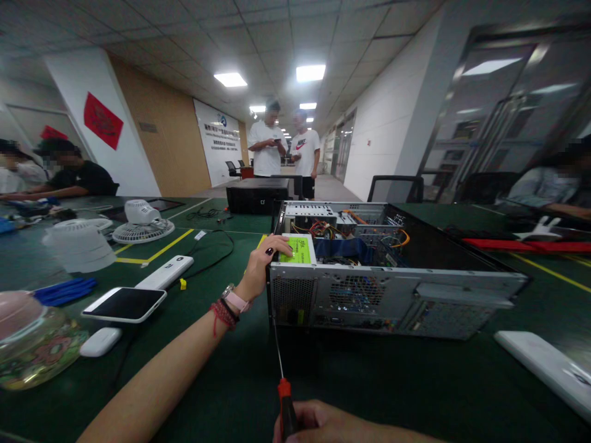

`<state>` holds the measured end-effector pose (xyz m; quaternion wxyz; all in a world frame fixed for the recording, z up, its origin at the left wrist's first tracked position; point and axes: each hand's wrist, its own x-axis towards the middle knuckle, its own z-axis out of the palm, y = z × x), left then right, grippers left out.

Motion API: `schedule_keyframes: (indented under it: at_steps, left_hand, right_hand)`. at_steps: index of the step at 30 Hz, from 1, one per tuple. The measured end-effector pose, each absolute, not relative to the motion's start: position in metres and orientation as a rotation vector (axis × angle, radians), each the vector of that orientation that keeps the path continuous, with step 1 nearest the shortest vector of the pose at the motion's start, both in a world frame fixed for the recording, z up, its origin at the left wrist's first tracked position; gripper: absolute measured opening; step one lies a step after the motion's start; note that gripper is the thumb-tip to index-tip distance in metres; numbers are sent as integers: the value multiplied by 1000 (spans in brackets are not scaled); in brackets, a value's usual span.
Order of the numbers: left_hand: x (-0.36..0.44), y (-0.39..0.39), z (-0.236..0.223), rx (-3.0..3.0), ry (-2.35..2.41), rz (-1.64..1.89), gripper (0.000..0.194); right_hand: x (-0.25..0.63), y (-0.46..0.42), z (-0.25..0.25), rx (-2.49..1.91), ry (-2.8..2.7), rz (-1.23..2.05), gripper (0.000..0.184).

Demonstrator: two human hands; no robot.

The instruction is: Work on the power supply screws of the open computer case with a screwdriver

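An open computer case (429, 307) lies on its side, its perforated back panel facing me. At its left corner sits a power supply (302, 249) with a bright green label. My left hand (265, 261) is closed over that corner, its fingers reaching onto the label. Low in view, my right hand (318, 421) grips a screwdriver (285, 400) with a red and black handle. The long shaft points up to the lower left edge of the back panel; whether the tip sits in a screw is too small to tell. Cables and a blue ribbon fill the case.
On the green table at left lie a phone (127, 304), a white power bank (165, 272), an earbud case (100, 342), a glass teapot (39, 344) and a fan (143, 223). A black box (256, 195) stands behind the case. A white device (549, 369) lies right. Several people are around.
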<state>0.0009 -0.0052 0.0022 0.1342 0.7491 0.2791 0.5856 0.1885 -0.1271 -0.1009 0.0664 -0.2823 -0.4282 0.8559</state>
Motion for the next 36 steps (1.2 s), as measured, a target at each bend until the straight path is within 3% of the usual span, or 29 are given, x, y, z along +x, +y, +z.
schedule_keyframes:
  at_steps: [19,36]
  left_hand:
    - [0,-3,2,2196,821,1696,48]
    - [0,-4,2,2171,823,1698,46]
  right_hand:
    - [190,-129,-102,-718,-1179,2729,50]
    - [188,-127,-105,-1093,-1177,2609,61]
